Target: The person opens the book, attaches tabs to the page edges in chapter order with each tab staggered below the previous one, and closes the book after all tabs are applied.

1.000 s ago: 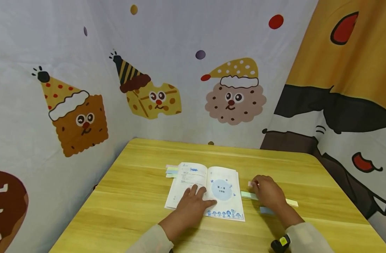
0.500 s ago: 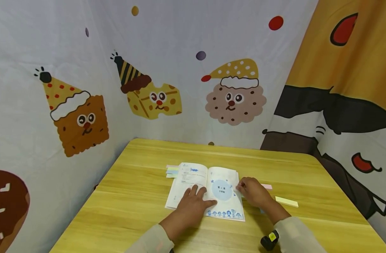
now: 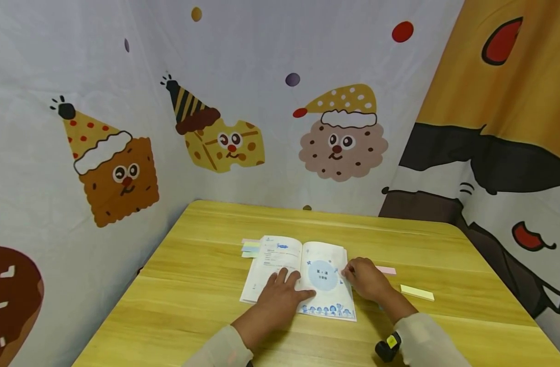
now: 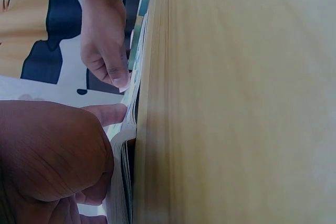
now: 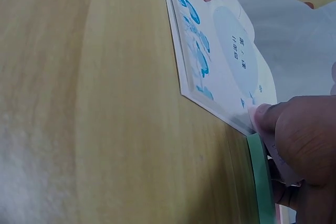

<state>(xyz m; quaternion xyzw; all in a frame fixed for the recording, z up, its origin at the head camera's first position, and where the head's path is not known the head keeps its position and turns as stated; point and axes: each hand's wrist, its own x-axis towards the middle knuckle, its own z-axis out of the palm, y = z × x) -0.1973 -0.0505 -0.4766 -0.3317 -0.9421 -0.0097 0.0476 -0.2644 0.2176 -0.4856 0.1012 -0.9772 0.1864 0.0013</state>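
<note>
An open book [image 3: 280,265] lies on the table, its right page [image 5: 228,51] printed with a pale blue circle and small blue figures. My left hand [image 3: 282,297] rests on it with spread fingers, across the left page and the fold. At the right page's outer edge, my right hand [image 3: 367,279] pinches a thin pale pink sticky note [image 5: 278,156] between thumb and fingers. The note's tip touches the page; the rest is partly hidden by the hand. Just beneath that hand sits a green sticky-note pad [image 5: 261,177], against the book's edge.
Pink [image 3: 387,270] and yellow [image 3: 417,292] sticky-note pads lie right of my right hand; a blue one is mostly hidden under the wrist. Several coloured tabs [image 3: 250,248] stick out from the book's left edge. A printed curtain [image 3: 280,193] stands behind the wooden table [image 3: 179,316].
My right hand has moved left from the pink pad to the book's right page edge, carrying the pale pink note. Over the last half second it has barely shifted. My left hand has stayed put.
</note>
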